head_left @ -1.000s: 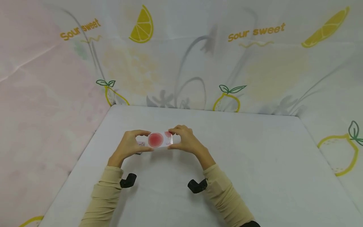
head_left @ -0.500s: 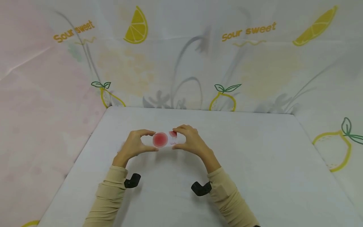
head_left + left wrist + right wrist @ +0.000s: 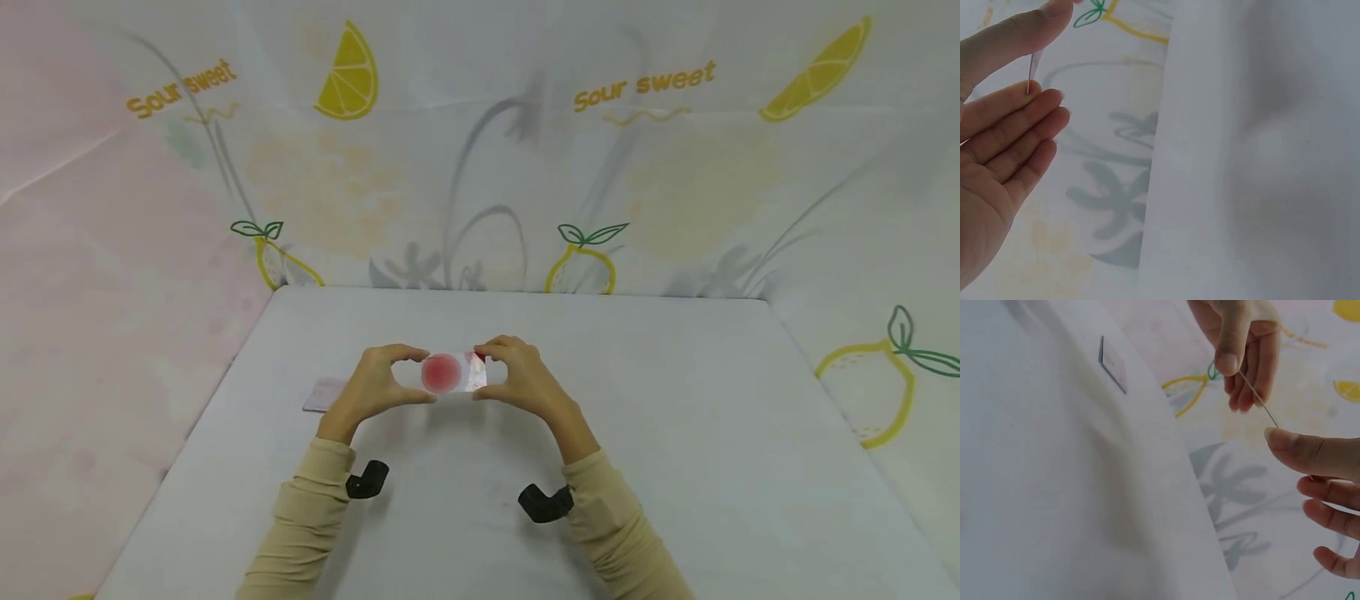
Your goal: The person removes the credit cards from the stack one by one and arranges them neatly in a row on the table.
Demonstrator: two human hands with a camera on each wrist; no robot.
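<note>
A thin white card [image 3: 442, 373] with a red-pink round print is held up above the table, its printed face toward the head camera. My left hand [image 3: 372, 385] pinches the card's left end between thumb and fingers. At the other end, my right hand [image 3: 527, 382] pinches it the same way. From the right wrist, the card [image 3: 1259, 400] shows edge-on as a fine line between both hands. A flat pinkish rectangle [image 3: 322, 395] with a dark edge lies on the table, left of my left hand and partly hidden by it.
A white cloth-like surface covers the table [image 3: 675, 433]. Behind it stands a backdrop [image 3: 480, 167] with lemon prints and lettering, and a pinkish side panel [image 3: 112, 333] rises at the left. Black wrist devices [image 3: 367, 481] sit at both cuffs.
Both hands have moved right together with the card, still pinching it. The flat pinkish rectangle now shows left of my left hand instead of through its thumb gap. The head view has shifted slightly.
</note>
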